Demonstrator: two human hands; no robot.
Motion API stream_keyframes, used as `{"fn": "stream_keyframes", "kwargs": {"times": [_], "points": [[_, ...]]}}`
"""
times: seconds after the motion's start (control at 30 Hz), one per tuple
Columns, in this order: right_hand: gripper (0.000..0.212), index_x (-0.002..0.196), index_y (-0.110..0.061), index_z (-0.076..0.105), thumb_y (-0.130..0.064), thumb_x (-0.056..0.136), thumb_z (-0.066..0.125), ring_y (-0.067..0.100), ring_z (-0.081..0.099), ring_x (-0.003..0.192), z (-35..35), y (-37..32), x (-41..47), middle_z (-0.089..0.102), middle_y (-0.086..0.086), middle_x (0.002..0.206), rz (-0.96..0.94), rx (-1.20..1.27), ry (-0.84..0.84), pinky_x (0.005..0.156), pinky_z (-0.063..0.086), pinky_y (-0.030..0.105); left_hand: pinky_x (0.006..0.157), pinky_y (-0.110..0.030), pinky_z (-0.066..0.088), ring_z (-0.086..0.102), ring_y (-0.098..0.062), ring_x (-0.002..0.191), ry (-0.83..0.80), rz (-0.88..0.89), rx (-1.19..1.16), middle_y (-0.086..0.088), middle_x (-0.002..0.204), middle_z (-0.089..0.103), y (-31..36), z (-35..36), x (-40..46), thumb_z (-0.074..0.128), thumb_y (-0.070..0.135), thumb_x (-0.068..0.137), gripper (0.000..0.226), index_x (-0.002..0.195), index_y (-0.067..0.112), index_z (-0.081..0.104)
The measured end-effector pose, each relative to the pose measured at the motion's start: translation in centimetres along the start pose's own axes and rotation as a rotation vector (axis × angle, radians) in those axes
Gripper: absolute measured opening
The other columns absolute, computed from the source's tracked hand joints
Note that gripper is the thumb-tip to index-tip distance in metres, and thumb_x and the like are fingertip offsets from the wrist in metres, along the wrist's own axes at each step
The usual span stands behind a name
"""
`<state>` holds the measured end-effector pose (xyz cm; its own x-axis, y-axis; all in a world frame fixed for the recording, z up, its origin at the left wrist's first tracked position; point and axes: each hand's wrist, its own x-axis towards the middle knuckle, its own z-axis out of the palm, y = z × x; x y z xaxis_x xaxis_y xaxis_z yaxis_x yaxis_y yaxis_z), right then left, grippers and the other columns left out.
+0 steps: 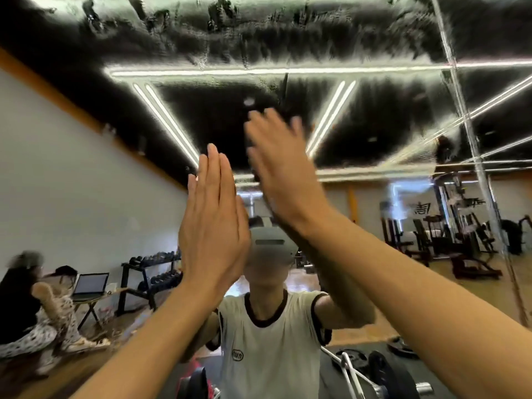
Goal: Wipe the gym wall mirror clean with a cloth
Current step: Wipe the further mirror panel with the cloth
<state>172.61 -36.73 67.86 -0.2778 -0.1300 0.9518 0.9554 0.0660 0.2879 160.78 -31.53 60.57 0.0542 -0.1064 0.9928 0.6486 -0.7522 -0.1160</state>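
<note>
The wall mirror [374, 116] fills the view straight ahead. Its upper part is covered with wet, smeared streaks [201, 38]. My left hand [213, 220] is raised flat in front of the glass, fingers straight and close together, with nothing in it. My right hand [282, 174] is higher and to the right, also flat, tilted left and blurred by motion. No cloth is in view. My reflection in a white T-shirt [267, 335] stands behind both hands, and they hide its raised arms.
A vertical mirror seam [472, 145] runs down the right side. The glass reflects a dumbbell rack [149, 272], two people sitting low by a laptop [90, 285] at the left, weight machines [449, 226] at the right, and weight plates [380, 367] on the floor.
</note>
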Motion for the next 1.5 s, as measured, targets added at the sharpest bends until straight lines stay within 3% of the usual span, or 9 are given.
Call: {"fn": "stream_keyframes", "kwargs": {"times": [0.13,0.37,0.5,0.63,0.8,0.93,1.07,1.2,1.5], "points": [[0.042,0.139,0.002,0.055,-0.011,0.1,0.045,0.038,0.04,0.142,-2.0,3.6,0.5,0.051,0.019,0.148,-0.093,0.014,-0.097,0.12,0.014,0.052,0.125,-0.028,-0.009,-0.005,-0.016,0.156,0.008,-0.005,0.01,-0.009,0.17,-0.001,-0.4,0.4,-0.1,0.025,0.022,0.106,0.061,0.161,0.004,0.007],[0.042,0.148,-0.004,0.045,-0.013,0.108,0.037,0.015,0.024,0.149,-7.9,10.6,-1.4,0.04,0.01,0.157,0.436,-0.046,0.163,0.124,-0.002,0.038,0.126,-0.029,-0.008,-0.008,-0.016,0.156,-0.017,-0.025,0.042,-0.009,0.17,-0.004,0.1,0.3,-0.1,0.022,0.022,0.105,0.061,0.161,0.004,0.003],[0.041,0.139,-0.001,0.054,-0.008,0.102,0.039,0.035,0.039,0.143,-0.4,2.0,2.8,0.052,0.019,0.146,0.054,0.001,0.052,0.122,0.008,0.049,0.126,-0.031,-0.006,-0.008,-0.015,0.156,-0.023,-0.027,0.038,-0.008,0.17,-0.003,0.1,0.3,-0.1,0.022,0.024,0.105,0.062,0.161,0.005,0.004],[0.044,0.15,-0.007,0.043,-0.008,0.106,0.042,0.027,0.025,0.151,0.6,0.4,4.6,0.038,0.01,0.159,-0.099,-0.034,-0.093,0.122,0.0,0.041,0.126,-0.03,-0.006,-0.007,-0.015,0.156,-0.028,-0.027,0.053,-0.007,0.17,-0.002,0.0,0.2,-0.1,0.022,0.024,0.105,0.061,0.161,0.005,0.007],[0.038,0.126,0.0,0.059,-0.016,0.103,0.033,0.033,0.049,0.122,-5.8,11.5,2.7,0.059,0.022,0.13,0.18,-0.094,0.069,0.111,0.023,0.042,0.126,-0.029,-0.008,-0.008,-0.016,0.156,-0.028,-0.021,0.06,-0.008,0.17,-0.004,0.1,0.3,-0.2,0.021,0.023,0.105,0.062,0.161,0.005,0.004],[0.034,0.121,0.004,0.06,-0.01,0.1,0.036,0.036,0.048,0.129,-8.1,13.9,1.8,0.058,0.023,0.132,0.473,-0.115,0.172,0.121,0.015,0.054,0.125,-0.028,-0.008,-0.008,-0.016,0.156,-0.022,-0.033,0.054,-0.007,0.17,-0.004,0.3,0.2,-0.1,0.02,0.025,0.105,0.062,0.161,0.005,0.004],[0.022,0.101,0.009,0.066,0.003,0.091,0.047,0.046,0.057,0.11,-2.5,3.5,1.3,0.064,0.029,0.111,0.093,-0.107,0.084,0.099,0.035,0.062,0.125,-0.026,-0.009,-0.004,-0.018,0.157,-0.02,-0.031,0.06,-0.009,0.17,-0.001,0.4,0.0,-0.1,0.022,0.023,0.105,0.061,0.161,0.004,0.006],[0.04,0.129,0.002,0.063,-0.012,0.098,0.041,0.036,0.052,0.133,-0.6,1.4,-1.6,0.061,0.018,0.137,-0.185,-0.021,-0.031,0.117,0.022,0.049,0.124,-0.024,-0.01,-0.001,-0.019,0.157,-0.035,-0.036,0.061,-0.01,0.169,0.001,0.4,-0.3,0.0,0.022,0.025,0.105,0.061,0.161,0.003,0.009],[0.042,0.149,-0.007,0.044,-0.016,0.108,0.037,0.02,0.022,0.152,-10.8,14.6,-5.7,0.038,0.007,0.159,0.458,-0.043,0.15,0.126,-0.001,0.04,0.123,-0.023,-0.011,-0.004,-0.019,0.156,-0.044,0.005,0.013,-0.008,0.169,-0.001,2.6,-0.3,0.3,0.024,0.021,0.104,0.061,0.161,0.004,0.009]]}}
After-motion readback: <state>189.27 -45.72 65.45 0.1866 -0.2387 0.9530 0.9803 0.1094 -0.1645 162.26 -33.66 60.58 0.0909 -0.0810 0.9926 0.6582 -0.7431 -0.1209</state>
